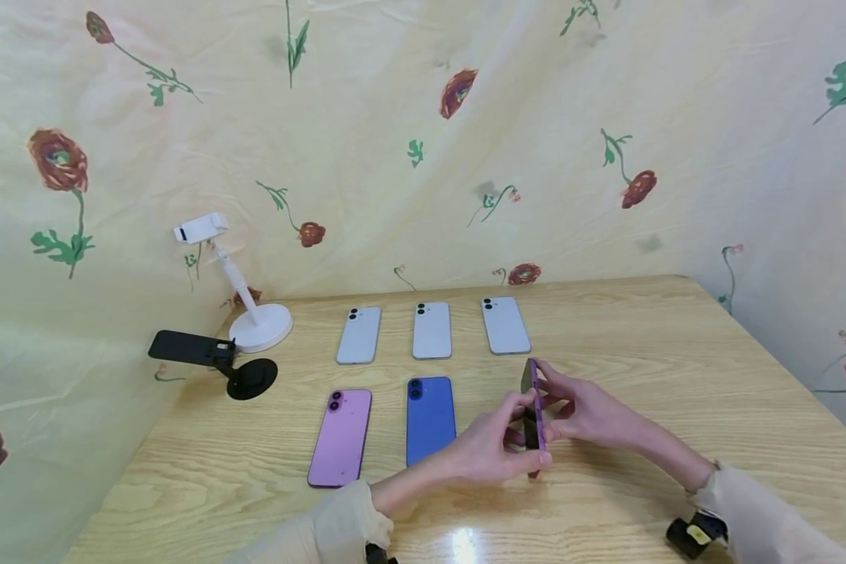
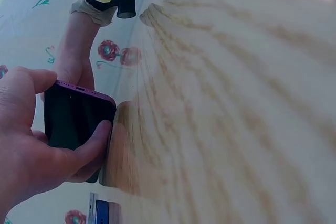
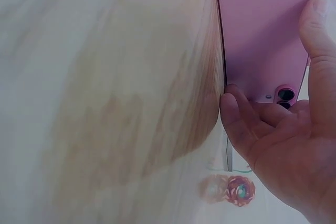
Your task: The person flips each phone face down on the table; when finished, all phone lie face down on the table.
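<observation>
Both hands hold a pink smartphone [image 1: 538, 415] standing on its long edge at the table, right of the middle. My left hand [image 1: 482, 446] grips it from the dark screen side, thumb and fingers at its edges; the left wrist view shows the black screen [image 2: 73, 116]. From the other side, my right hand [image 1: 592, 411] pinches the edges, and the right wrist view shows the pink back [image 3: 265, 35] with two camera lenses by the fingers. A blue smartphone [image 1: 430, 415] lies back-up beside the left forearm, which overlaps its lower end. Left of it lies another pink smartphone [image 1: 340, 439].
Three white smartphones, left [image 1: 359, 335], middle [image 1: 432, 330] and right [image 1: 506, 325], lie back-up in a row behind. A white phone stand [image 1: 261, 327] and a black phone stand [image 1: 252, 379] are at the left. Flowered cloth [image 1: 381, 141] hangs behind the wooden table [image 1: 641, 329].
</observation>
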Motion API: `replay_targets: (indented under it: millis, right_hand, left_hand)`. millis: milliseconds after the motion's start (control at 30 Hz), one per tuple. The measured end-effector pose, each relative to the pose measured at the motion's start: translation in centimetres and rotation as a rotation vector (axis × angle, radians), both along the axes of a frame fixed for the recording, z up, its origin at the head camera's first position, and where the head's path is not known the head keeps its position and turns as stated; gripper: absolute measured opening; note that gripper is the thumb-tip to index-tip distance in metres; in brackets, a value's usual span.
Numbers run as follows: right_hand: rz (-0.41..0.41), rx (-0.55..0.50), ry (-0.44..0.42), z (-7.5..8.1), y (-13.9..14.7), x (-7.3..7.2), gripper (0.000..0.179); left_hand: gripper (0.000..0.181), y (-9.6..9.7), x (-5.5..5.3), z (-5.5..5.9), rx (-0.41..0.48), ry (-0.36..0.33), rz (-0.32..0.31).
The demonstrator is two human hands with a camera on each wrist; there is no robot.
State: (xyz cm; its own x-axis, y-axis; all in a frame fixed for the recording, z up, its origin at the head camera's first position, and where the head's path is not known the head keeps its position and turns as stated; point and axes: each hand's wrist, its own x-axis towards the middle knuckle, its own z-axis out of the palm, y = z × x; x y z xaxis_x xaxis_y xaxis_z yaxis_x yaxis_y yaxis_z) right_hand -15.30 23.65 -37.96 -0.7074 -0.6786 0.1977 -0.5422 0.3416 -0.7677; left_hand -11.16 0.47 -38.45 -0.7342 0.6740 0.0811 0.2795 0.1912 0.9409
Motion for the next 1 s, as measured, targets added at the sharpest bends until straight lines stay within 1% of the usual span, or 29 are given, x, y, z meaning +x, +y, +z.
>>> replay_targets:
  millis: [100, 233, 333, 600, 667, 867, 1000]
  right_hand:
    - [0.019, -0.011, -0.013, -0.04, -0.11, 0.03, 0.108]
    - [0.059, -0.049, -0.069, -0.18, -0.25, 0.06, 0.106]
    - [0.072, -0.073, -0.103, -0.29, -0.33, 0.1, 0.105]
    - [0.082, -0.063, -0.091, -0.42, -0.5, 0.12, 0.103]
    - [0.088, -0.073, -0.101, -0.48, -0.53, 0.14, 0.103]
    - [0.112, -0.091, -0.108, -0.66, -0.63, 0.13, 0.102]
    - [0.102, -0.075, -0.091, -0.56, -0.63, 0.2, 0.102]
  left_hand:
    - [0.063, 0.01, 0.14, 0.03, 0.014, -0.019, 0.017]
    - [0.065, 0.03, 0.32, 0.02, 0.042, -0.033, 0.032]
    - [0.065, 0.02, 0.41, 0.03, 0.061, -0.042, 0.037]
    - [0.066, -0.19, 0.59, -0.02, 0.072, -0.062, 0.041]
    - [0.067, -0.2, 0.64, -0.02, 0.073, -0.067, 0.043]
    - [0.07, -0.21, 0.75, -0.1, 0.083, -0.103, 0.05]
    - [0.071, -0.21, 0.82, -0.12, 0.086, -0.107, 0.05]
